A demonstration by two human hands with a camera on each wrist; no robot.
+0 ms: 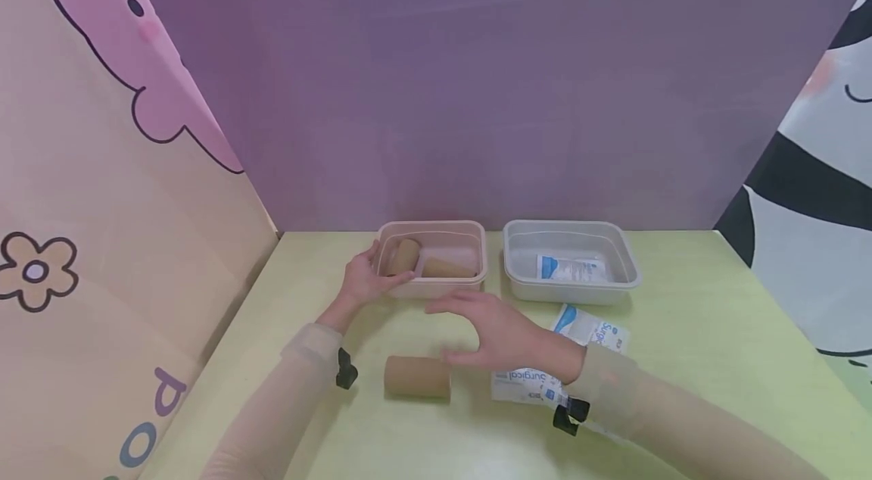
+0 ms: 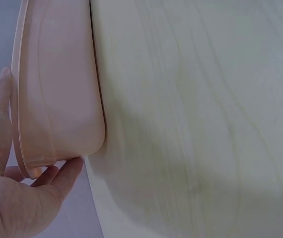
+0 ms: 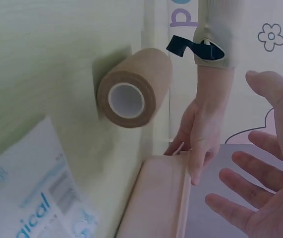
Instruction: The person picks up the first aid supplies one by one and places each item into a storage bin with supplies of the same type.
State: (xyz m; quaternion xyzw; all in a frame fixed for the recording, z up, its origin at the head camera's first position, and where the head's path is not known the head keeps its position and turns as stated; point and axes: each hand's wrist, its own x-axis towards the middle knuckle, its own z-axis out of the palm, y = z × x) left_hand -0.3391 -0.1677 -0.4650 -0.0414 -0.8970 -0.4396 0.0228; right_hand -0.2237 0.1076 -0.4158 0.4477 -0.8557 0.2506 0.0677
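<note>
My left hand (image 1: 361, 282) grips the left corner of a pink plastic bin (image 1: 436, 289), thumb along the rim and fingers beneath it in the left wrist view. Inside the bin lie a tan bandage roll (image 1: 406, 257) and another tan roll (image 1: 446, 268), partly hidden by the front wall. A third tan bandage roll (image 1: 417, 378) lies on its side on the table, its white core (image 3: 126, 100) showing in the right wrist view. Above the table, between that roll and the bin, my right hand (image 1: 500, 328) is held with fingers spread, touching nothing.
A white bin (image 1: 572, 292) stands to the right, with a white-and-blue surgical packet (image 1: 572, 269) inside. Two similar packets, one nearer (image 1: 524, 387) and one farther (image 1: 602, 332), lie on the table partly under my right forearm. A purple panel (image 1: 477, 86) rises behind.
</note>
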